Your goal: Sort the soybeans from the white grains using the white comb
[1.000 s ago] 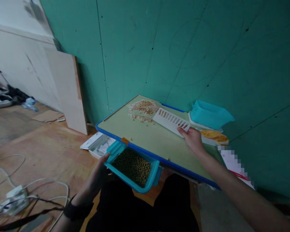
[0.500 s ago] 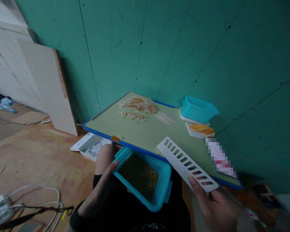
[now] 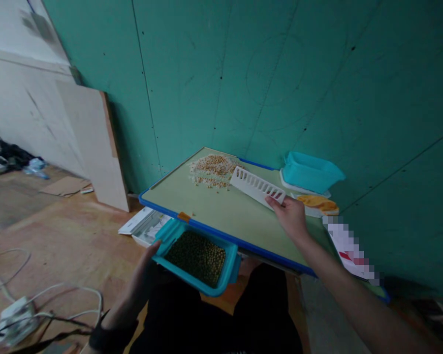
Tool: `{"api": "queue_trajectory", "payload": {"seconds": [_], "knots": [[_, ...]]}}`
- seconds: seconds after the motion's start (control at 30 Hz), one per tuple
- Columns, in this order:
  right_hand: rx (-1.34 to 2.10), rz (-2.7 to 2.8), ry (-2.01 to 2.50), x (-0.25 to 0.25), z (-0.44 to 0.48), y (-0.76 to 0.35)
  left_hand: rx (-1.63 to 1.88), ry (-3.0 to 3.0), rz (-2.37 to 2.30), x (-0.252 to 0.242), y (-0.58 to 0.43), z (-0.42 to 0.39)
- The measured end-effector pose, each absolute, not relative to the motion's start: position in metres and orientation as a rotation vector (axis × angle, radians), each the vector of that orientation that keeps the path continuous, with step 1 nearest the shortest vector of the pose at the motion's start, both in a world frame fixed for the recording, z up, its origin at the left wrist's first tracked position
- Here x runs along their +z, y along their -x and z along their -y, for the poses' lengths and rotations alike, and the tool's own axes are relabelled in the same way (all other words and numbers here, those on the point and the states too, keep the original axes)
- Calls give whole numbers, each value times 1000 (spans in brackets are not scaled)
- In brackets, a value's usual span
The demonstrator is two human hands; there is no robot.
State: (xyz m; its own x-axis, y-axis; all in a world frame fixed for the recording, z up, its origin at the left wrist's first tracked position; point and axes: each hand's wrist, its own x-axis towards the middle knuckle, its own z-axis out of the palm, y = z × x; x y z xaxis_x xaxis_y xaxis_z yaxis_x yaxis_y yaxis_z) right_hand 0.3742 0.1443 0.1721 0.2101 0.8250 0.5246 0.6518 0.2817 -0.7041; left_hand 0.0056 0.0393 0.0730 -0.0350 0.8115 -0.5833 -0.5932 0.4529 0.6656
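My left hand [image 3: 147, 260] grips the left end of a blue plastic container [image 3: 206, 289], held below the table's front edge. Inside lie small dark green beans [image 3: 188, 253] and, toward the right, yellowish soybeans [image 3: 214, 260]. In my right hand [image 3: 290, 214] is a white slotted plastic strip [image 3: 256, 187], pinched by its near end above the table [image 3: 221, 216]. The strip's far end reaches the right side of a heap of soybeans [image 3: 214, 167] mixed with pale grains; whether it touches the tabletop I cannot tell.
A second blue container [image 3: 312, 172] stands on a white lid at the back right. Beside it lies a folded orange cloth [image 3: 319, 202]. A green wall [image 3: 192, 73] rises behind the table. White cables [image 3: 77, 314] and an open white box [image 3: 143, 226] are on the floor.
My right hand has carried the slotted strip forward and left, from the table's front edge to the soybean heap. The held blue container has shifted slightly left.
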Motion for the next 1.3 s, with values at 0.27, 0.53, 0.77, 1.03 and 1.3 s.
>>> {"api": "queue_trajectory", "payload": {"seconds": [0.27,0.53,0.77,1.03,1.3], "knots": [[268,1527,1443,155,-162,-384,1258,-355,-1142,77,0,-38],[357,1561,1378,156,-156,-364,1249,-415,-1133,75,6,-41],[290,1479,1354,169,-160,-371,1240,-406,-1110,72,6,-41],[336,1530,1469,158,-164,-379,1228,-391,-1116,70,6,-41],[416,1569,1362,156,-156,-356,1217,-385,-1096,66,8,-43]]}}
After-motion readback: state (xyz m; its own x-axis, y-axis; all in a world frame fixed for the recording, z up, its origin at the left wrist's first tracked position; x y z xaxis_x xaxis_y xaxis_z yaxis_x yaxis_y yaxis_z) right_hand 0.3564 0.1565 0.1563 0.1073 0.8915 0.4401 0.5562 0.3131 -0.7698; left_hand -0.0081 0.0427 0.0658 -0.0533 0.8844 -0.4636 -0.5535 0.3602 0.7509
